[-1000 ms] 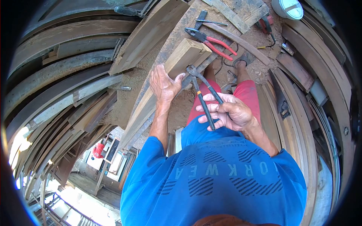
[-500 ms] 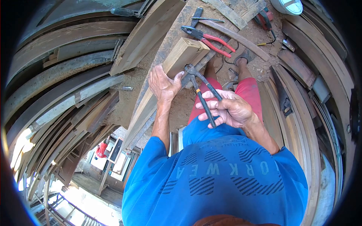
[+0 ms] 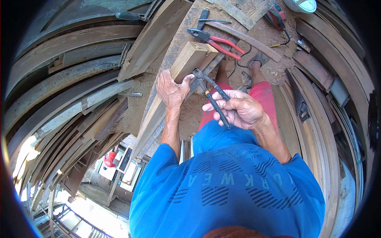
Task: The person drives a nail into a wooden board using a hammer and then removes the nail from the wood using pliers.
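A pair of pincers (image 3: 211, 97) with black handles and orange bands is in my right hand (image 3: 241, 111), whose fingers curl about the handles. The pincers' jaws are at the side of a wooden piece (image 3: 189, 59), close to my left thumb. What lies between the jaws is too small to make out. My left hand (image 3: 171, 88) grips the wooden piece from the side, fingers over it and thumb stretched toward the jaws. Red-handled pliers (image 3: 216, 41) lie just beyond the wooden piece, and a hammer (image 3: 203, 18) lies farther off.
A long board (image 3: 246, 37) lies beyond the pliers, with a corded red power tool (image 3: 276, 18) and a white bucket (image 3: 301, 4) at the back right. A handsaw (image 3: 301, 107) leans among planks on the right. Stacked planks (image 3: 79, 51) line the left. A person in red (image 3: 110, 158) is in the distance.
My right hand's fingers have curled in more around the pincers' handles, and the hand has shifted slightly up. My left hand stays on the wooden piece. The view has shifted slightly.
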Motion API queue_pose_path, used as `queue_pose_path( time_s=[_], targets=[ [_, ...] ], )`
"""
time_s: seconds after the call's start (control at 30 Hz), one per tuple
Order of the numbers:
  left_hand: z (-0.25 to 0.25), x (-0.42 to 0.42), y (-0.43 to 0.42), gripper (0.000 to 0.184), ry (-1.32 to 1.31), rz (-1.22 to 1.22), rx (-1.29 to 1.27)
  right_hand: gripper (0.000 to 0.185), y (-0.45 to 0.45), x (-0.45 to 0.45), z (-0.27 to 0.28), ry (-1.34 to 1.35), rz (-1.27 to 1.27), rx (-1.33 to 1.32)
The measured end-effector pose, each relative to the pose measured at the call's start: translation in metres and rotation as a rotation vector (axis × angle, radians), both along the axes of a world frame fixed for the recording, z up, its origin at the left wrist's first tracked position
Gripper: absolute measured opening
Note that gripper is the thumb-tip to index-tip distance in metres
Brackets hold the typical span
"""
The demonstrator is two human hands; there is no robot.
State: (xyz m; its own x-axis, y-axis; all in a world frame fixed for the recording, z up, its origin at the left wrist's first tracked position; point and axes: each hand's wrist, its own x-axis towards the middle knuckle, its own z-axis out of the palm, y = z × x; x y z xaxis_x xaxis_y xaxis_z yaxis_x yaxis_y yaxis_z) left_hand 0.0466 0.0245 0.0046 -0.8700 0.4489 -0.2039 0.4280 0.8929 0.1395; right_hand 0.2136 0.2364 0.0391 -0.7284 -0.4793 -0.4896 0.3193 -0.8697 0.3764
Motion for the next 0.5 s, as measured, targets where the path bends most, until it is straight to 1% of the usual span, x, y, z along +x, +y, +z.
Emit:
queue_pose_path(
  time_s=[0.1,0.2,0.23,0.37,0.47,0.5],
  targets=[
    [-0.002,0.001,-0.002,0.078,0.021,0.006,0.007,0.034,0.01,-0.003,0.0,-0.017,-0.025,-0.067],
    [-0.003,0.003,-0.002,0.079,0.059,-0.033,0.027,0.039,0.01,0.007,-0.022,0.056,-0.185,-0.281],
    [-0.002,0.003,-0.002,0.079,0.055,-0.036,0.031,0.044,0.011,0.01,-0.029,0.078,-0.205,-0.317],
    [-0.002,-0.002,-0.006,0.083,0.046,-0.101,0.054,0.047,0.015,0.017,-0.041,0.098,-0.198,-0.37],
    [-0.007,-0.003,-0.008,0.085,0.043,-0.077,0.029,0.046,0.01,0.022,-0.055,0.163,-0.206,-0.385],
    [-0.007,-0.003,-0.006,0.085,0.049,-0.078,0.02,0.039,0.016,0.02,-0.049,0.136,-0.154,-0.318]
  ],
)
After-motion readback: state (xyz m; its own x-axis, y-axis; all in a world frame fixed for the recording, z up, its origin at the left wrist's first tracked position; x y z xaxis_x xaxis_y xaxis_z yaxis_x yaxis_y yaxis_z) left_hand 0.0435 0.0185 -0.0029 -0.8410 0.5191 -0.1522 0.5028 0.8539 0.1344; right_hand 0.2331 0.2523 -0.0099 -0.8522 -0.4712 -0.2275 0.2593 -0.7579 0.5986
